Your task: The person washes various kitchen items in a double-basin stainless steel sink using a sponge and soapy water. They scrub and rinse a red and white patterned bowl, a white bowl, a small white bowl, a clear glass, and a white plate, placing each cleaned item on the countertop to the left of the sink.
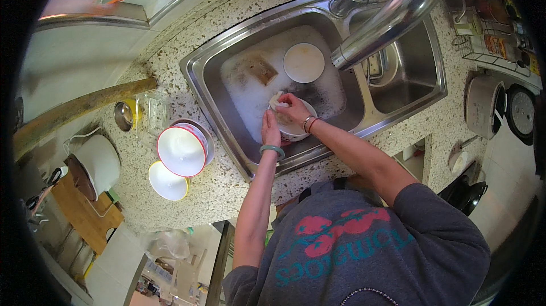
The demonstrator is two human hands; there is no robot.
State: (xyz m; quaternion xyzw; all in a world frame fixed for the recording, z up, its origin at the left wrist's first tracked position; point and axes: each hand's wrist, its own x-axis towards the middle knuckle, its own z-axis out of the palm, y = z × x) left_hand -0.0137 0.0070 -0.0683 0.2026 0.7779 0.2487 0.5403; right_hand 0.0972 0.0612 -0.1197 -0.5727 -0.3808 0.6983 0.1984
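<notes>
Over the soapy water in the left sink basin (207,73), my two hands are close together at a white bowl (307,114). My left hand (270,128) grips the bowl's left side, and a green bangle circles that wrist. Pinched in the fingers of my right hand (292,109) is a whitish, crumpled dishcloth (276,101), held at the bowl's far left rim. My forearms and hands hide part of the bowl. Farther off in the suds sits a round white dish (303,62). To its left, a brownish object (264,73) shows among the foam, its kind unclear.
A chrome faucet (392,19) arches over the divider beside the right basin (406,87). Left of the sink stand a red-rimmed bowl (181,149), a yellow-rimmed bowl (168,182) and clear glassware (152,111). A white pot (101,161) is at far left, a rice cooker (483,107) at right.
</notes>
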